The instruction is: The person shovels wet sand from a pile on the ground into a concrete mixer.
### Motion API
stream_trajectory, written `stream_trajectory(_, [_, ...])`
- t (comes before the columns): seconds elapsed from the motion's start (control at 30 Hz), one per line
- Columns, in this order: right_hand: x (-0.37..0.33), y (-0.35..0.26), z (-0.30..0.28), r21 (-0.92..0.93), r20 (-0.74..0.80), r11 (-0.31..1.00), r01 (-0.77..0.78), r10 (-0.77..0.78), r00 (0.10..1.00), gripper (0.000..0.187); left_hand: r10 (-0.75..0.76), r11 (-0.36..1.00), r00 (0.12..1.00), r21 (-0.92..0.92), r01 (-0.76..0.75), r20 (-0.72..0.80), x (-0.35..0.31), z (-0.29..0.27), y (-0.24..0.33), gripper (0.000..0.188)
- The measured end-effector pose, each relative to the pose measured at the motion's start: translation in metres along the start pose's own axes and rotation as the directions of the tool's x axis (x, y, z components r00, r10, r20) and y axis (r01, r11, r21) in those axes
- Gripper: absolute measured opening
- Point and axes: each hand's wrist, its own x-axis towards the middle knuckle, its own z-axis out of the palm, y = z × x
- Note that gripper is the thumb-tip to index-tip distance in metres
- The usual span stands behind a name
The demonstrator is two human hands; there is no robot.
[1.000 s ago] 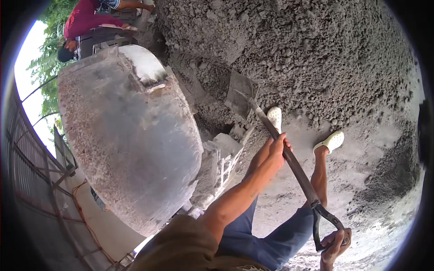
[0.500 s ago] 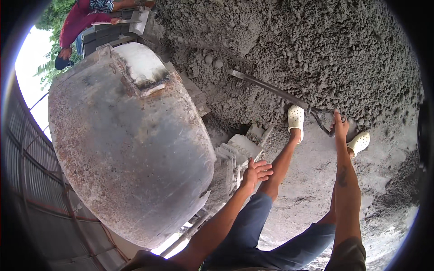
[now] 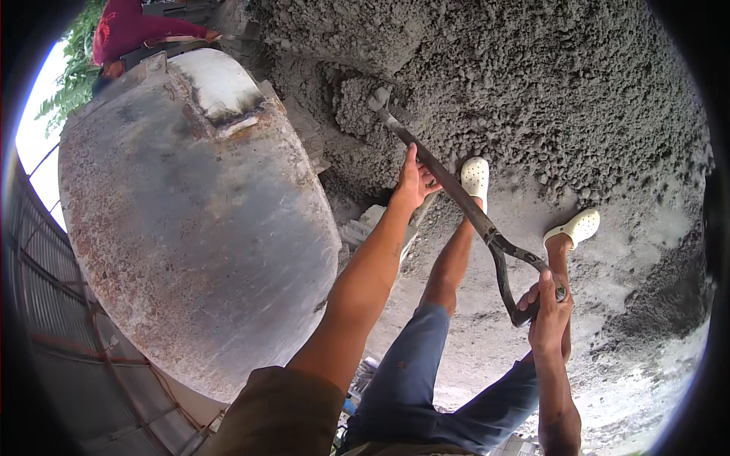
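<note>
My right hand (image 3: 549,315) is closed round the forked D-shaped grip of a shovel (image 3: 456,190). The shovel's dark shaft slants up and to the left, away from me. Grey gravelly mix covers its blade, near the top of the shaft. Against the left side of the shaft is my left hand (image 3: 413,185), thumb up along it and fingers stretched out, not wrapped round it. The heap of grey mix (image 3: 532,83) spreads across the far ground beyond my white clogs (image 3: 475,178).
A large, rust-stained mixer drum (image 3: 198,228) with a pale patch fills the left side, close to my left arm. Broken blocks (image 3: 365,228) lie beside it. Beyond the drum, a person in a dark red top (image 3: 125,34) bends over. Corrugated metal sheeting (image 3: 68,357) stands at lower left.
My right hand has drawn the shovel grip back toward me, and the shaft is more steeply angled. My left hand has reached forward to the shaft. The other person has bent lower, partly out of view.
</note>
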Motion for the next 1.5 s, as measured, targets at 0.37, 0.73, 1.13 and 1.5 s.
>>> stream_trajectory(0.37, [-0.031, 0.037, -0.158, -0.034, -0.490, 0.999, 0.016, -0.031, 0.871, 0.040, -0.114, 0.962, 0.966, -0.268, 0.048, -0.234, 0.025, 0.093, -0.079, 0.028])
stream_trajectory(0.73, [-0.168, 0.122, -0.416, 0.004, -0.099, 0.578, -0.816, 0.813, 0.574, 0.051, 0.120, 0.974, 0.992, 0.200, -0.110, -0.039, -0.247, 0.258, -0.188, 0.020])
stream_trajectory(1.13, [-0.294, -0.091, -0.351, -0.297, -0.621, 0.953, 0.052, -0.234, 0.748, 0.042, -0.181, 0.822, 0.983, -0.551, 0.145, -0.012, -0.248, 0.260, -0.228, 0.019])
stream_trajectory(1.5, [-0.057, 0.018, -0.007, -0.475, -0.143, 0.850, 0.227, -0.329, 0.933, 0.026, -0.203, 0.769, 0.978, -0.612, 0.185, 0.040, 0.053, -0.015, -0.081, 0.033])
